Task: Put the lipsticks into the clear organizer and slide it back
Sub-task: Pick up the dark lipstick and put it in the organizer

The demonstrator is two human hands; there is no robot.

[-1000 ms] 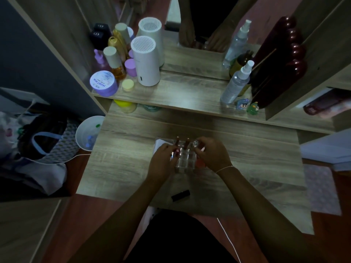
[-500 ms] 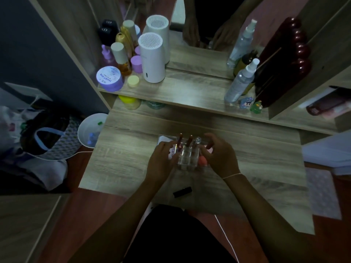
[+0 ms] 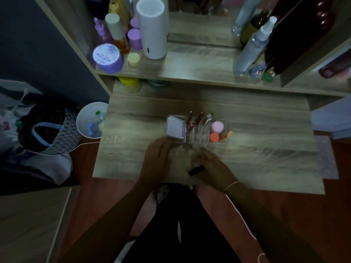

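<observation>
organizer (image 3: 196, 130) mid-table (image 3: 266, 158) | lipsticks (image 3: 195, 120) upright inside | loose lipstick (image 3: 196, 170) nearer, under right hand (image 3: 212, 168)

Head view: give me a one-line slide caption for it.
Right hand at the black lipstick on the desk, left hand alongside, clear organizer just beyond holding upright lipsticks.

One clear organizer (image 3: 196, 134) is seen on the wooden table (image 3: 256, 158), and three slim lipstick tubes (image 3: 199, 119) are counted standing in it. One black lipstick (image 3: 196, 170) is spotted lying outside. Two hands are counted, the left hand (image 3: 158, 160) and the right hand (image 3: 213, 168). On the shelf (image 3: 190, 71), one white cylinder (image 3: 152, 28) and one clear spray bottle (image 3: 252, 46) are made out.
</observation>
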